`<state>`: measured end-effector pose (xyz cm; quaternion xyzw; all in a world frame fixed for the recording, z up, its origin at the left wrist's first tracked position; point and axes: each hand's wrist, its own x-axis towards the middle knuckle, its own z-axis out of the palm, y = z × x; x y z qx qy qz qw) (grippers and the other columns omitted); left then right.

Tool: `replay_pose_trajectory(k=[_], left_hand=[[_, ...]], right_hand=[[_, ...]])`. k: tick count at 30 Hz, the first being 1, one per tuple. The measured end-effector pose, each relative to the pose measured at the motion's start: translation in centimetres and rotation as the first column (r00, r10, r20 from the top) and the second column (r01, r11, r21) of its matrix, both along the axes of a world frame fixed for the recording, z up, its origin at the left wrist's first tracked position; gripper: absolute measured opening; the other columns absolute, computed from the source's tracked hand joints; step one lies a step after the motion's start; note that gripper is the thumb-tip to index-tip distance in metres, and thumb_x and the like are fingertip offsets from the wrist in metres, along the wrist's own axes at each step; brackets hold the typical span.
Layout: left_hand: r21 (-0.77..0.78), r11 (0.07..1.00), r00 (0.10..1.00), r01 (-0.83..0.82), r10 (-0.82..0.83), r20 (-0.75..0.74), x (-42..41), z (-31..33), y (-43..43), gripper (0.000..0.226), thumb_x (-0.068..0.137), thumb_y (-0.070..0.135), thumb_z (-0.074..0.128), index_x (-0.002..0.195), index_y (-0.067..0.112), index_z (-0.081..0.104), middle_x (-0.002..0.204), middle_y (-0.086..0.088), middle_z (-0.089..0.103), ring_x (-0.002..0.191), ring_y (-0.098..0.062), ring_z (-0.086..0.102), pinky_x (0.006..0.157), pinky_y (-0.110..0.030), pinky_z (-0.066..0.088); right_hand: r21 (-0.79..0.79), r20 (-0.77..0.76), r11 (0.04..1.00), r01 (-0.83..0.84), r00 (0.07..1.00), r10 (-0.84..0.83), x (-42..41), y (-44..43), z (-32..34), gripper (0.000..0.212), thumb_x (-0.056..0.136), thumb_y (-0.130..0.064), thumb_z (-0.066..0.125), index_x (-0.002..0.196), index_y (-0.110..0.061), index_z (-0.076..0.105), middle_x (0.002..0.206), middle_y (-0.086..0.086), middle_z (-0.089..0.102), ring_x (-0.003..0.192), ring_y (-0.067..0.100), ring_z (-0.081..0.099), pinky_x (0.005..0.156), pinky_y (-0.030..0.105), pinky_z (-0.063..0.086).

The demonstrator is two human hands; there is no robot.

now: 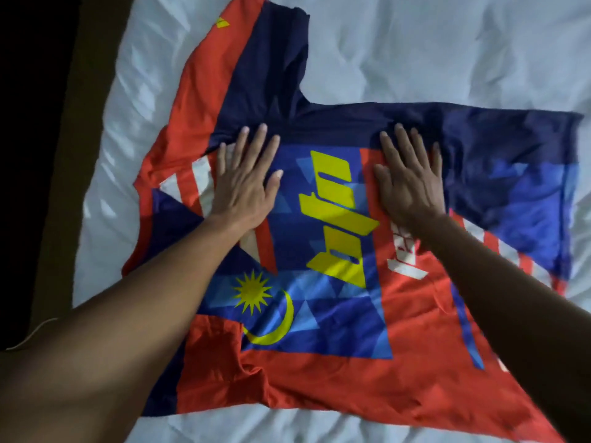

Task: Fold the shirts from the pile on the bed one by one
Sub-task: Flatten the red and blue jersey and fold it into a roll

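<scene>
A red, navy and blue jersey [335,314] with yellow lettering, a yellow sun and a crescent lies spread flat on the white bed sheet [447,52]. One sleeve runs up toward the top left, and another part stretches to the right. My left hand [248,183] presses flat on the shirt left of the yellow lettering, fingers straight and spread. My right hand [411,183] lies flat on the shirt to the right of the lettering, fingers straight as well. Both hands point away from me, toward the navy band.
The bed's left edge [92,187] runs diagonally along the left side, with a brown strip and a dark floor beyond it. Wrinkled white sheet surrounds the shirt at the top right and along the bottom. A thin pale cord [35,334] lies at the lower left.
</scene>
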<state>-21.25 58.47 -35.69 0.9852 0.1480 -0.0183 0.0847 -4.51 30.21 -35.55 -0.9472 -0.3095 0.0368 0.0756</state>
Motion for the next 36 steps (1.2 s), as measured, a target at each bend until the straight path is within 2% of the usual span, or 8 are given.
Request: replay_pose_trajectory(k=[6,9,12,15,22,27,32,36], left_hand=[[0.043,0.999,0.996,-0.03,0.033,-0.077,0.4,0.8,-0.8,0.064,0.104,0.043,0.033,0.165,0.026,0.021,0.174,0.001,0.009,0.16,-0.027,0.009,0.124,-0.062,0.015],[0.003,0.992,0.991,-0.128,0.128,-0.038,1.8,2.3,-3.6,0.065,0.1,0.035,0.036,0.163,0.02,0.026,0.174,-0.003,0.009,0.16,-0.029,0.007,0.122,-0.066,0.013],[-0.061,0.998,0.999,-0.018,0.021,0.038,5.9,3.5,-10.5,0.066,0.101,0.033,0.037,0.164,0.02,0.023,0.174,-0.003,0.007,0.16,-0.027,0.005,0.124,-0.063,0.01],[-0.098,0.99,0.994,0.105,-0.105,0.003,9.1,2.2,-15.7,0.062,0.105,0.035,0.034,0.165,0.026,0.019,0.174,0.001,0.006,0.16,-0.024,0.002,0.125,-0.062,0.008],[-0.014,0.995,0.995,0.101,-0.101,-0.026,9.4,-0.5,-16.2,0.063,0.106,0.04,0.027,0.166,0.03,0.013,0.174,0.005,0.003,0.16,-0.022,-0.001,0.126,-0.06,0.007],[0.004,0.996,0.995,0.091,-0.09,-0.045,9.5,-0.6,-16.3,0.062,0.106,0.041,0.024,0.166,0.031,0.012,0.174,0.006,0.001,0.16,-0.021,-0.002,0.126,-0.059,0.006],[-0.022,0.996,0.994,0.083,-0.084,-0.071,9.6,0.1,-16.6,0.062,0.105,0.042,0.021,0.166,0.03,0.012,0.174,0.004,0.002,0.16,-0.021,-0.002,0.126,-0.06,0.006],[-0.073,0.995,0.998,0.062,-0.061,0.022,9.6,1.5,-16.2,0.065,0.106,0.039,0.035,0.166,0.024,0.013,0.174,0.0,-0.001,0.16,-0.023,-0.004,0.126,-0.059,0.005]], right_hand=[[-0.143,-0.011,0.971,0.192,0.981,-0.195,5.7,-10.9,1.2,0.064,0.105,-0.051,0.025,0.162,-0.023,0.026,0.17,0.005,0.024,0.157,0.032,0.015,0.124,0.063,0.009],[-0.082,-0.02,0.946,0.313,0.949,-0.316,6.4,-11.2,2.7,0.066,0.104,-0.05,0.029,0.163,-0.02,0.025,0.172,0.006,0.017,0.158,0.034,0.01,0.124,0.064,0.005],[0.036,-0.031,0.978,0.207,0.978,-0.206,4.5,-7.9,3.6,0.065,0.105,-0.048,0.036,0.164,-0.022,0.023,0.172,0.006,0.012,0.159,0.031,0.005,0.125,0.059,-0.001],[0.008,-0.084,0.999,0.043,0.996,-0.042,2.3,-6.3,2.1,0.064,0.106,-0.051,0.034,0.164,-0.026,0.022,0.173,0.003,0.012,0.16,0.027,0.004,0.126,0.06,-0.001],[-0.078,-0.015,0.991,0.105,0.994,-0.106,9.0,-16.0,0.6,0.061,0.106,-0.05,0.033,0.163,-0.027,0.027,0.171,0.002,0.022,0.158,0.028,0.015,0.126,0.06,0.004],[-0.122,-0.045,0.95,0.289,0.954,-0.296,12.6,-21.8,1.0,0.064,0.105,-0.053,0.027,0.164,-0.029,0.019,0.172,0.0,0.015,0.159,0.029,0.011,0.124,0.065,0.004],[-0.086,-0.043,0.938,0.335,0.94,-0.339,11.4,-19.6,2.7,0.066,0.105,-0.046,0.033,0.164,-0.022,0.019,0.173,0.004,0.007,0.159,0.03,0.001,0.124,0.064,0.0],[0.029,-0.052,0.987,0.155,0.987,-0.154,6.2,-12.3,4.3,0.067,0.104,-0.041,0.041,0.164,-0.018,0.022,0.172,0.01,0.011,0.159,0.032,0.003,0.126,0.06,0.001]])
